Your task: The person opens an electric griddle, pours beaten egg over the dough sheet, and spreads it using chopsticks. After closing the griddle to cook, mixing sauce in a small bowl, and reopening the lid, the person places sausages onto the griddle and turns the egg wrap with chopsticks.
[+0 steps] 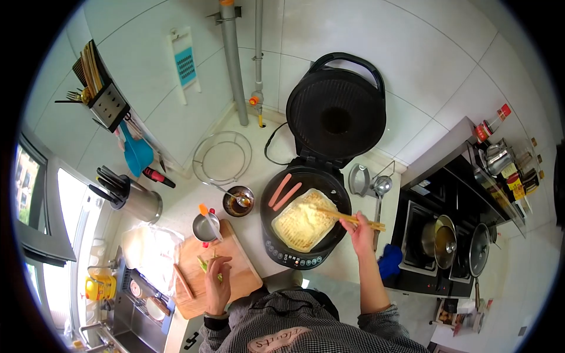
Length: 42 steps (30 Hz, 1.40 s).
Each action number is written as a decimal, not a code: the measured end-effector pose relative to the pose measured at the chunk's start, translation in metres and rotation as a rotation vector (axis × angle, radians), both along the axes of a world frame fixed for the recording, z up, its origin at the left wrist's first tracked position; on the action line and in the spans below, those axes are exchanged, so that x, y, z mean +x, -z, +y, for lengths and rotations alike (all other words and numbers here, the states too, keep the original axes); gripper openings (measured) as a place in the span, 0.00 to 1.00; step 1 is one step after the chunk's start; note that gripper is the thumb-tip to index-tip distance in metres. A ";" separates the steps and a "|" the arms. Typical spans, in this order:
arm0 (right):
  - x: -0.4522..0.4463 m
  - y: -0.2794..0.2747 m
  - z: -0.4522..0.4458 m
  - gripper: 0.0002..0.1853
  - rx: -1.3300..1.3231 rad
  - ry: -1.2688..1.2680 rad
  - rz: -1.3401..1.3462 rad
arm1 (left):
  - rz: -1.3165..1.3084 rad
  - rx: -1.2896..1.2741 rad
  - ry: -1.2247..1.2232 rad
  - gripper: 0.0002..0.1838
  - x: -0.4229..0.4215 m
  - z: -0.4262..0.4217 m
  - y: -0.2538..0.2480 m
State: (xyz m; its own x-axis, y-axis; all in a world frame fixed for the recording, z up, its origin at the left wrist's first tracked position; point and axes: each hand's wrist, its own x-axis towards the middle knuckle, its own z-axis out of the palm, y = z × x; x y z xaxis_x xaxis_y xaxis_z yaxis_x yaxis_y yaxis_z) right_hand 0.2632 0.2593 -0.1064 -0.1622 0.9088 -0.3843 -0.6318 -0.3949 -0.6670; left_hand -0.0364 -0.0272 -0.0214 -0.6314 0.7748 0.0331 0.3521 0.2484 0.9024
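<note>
My right hand (357,232) grips wooden chopsticks (371,225), whose tips touch yellow egg (307,214) on a square flatbread (294,235). The flatbread lies in the lower plate of an open electric griddle (282,250), beside two pink sausages (286,195). Over the wooden cutting board (244,273), my left hand (218,285) has its fingers closed around pale green vegetable pieces (203,264); their exact kind is hard to make out. A brown stick-like piece (183,282) rests on the board, left of that hand.
A sauce bowl (228,209) with a spoon and a small metal pot (200,228) stand left of the griddle, near a wire rack (203,159). The griddle's raised lid (335,97) is behind. A stove (419,235) is right; a sink (112,312) and knife block (144,203) are left.
</note>
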 end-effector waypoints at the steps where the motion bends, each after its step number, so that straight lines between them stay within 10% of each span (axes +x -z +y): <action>1: 0.004 0.005 -0.012 0.10 0.020 -0.046 -0.147 | -0.003 0.001 0.003 0.10 0.001 0.000 0.002; 7: 0.008 -0.005 -0.055 0.15 0.187 -0.055 -0.576 | 0.038 0.005 0.025 0.10 0.000 0.001 0.003; 42: -0.001 0.006 -0.009 0.12 0.194 0.134 -0.233 | 0.040 -0.053 0.043 0.09 0.006 -0.001 0.006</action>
